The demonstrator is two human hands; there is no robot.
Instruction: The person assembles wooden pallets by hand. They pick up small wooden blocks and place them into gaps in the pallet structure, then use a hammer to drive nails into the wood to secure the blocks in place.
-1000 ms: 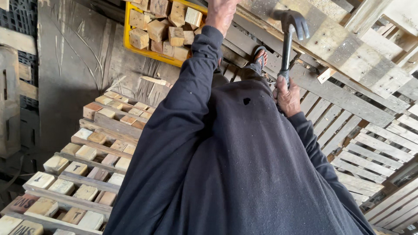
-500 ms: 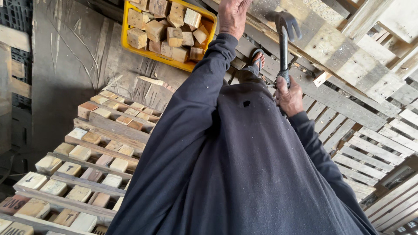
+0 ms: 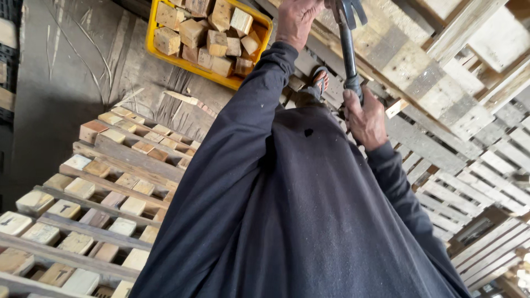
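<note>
My right hand (image 3: 365, 118) grips the dark handle of a claw hammer (image 3: 348, 49), whose metal head is near the top edge. My left hand (image 3: 295, 22) reaches out on a long dark sleeve to the wooden pallet boards (image 3: 408, 72) just left of the hammer head. Its fingers are curled, and what they hold, if anything, is hidden. My dark shirt fills the middle of the view. One sandalled foot (image 3: 320, 80) shows between the two arms.
A yellow crate (image 3: 160, 55) full of wooden blocks stands at the upper left. Pallets studded with wooden blocks (image 3: 99, 187) lie at the lower left. Stacked slatted pallets (image 3: 475, 182) fill the right side. Bare grey floor (image 3: 61, 83) is at the left.
The hammer has swung up and left, so its head is now close beside my left hand at the top edge. The view has dropped slightly toward the crate.
</note>
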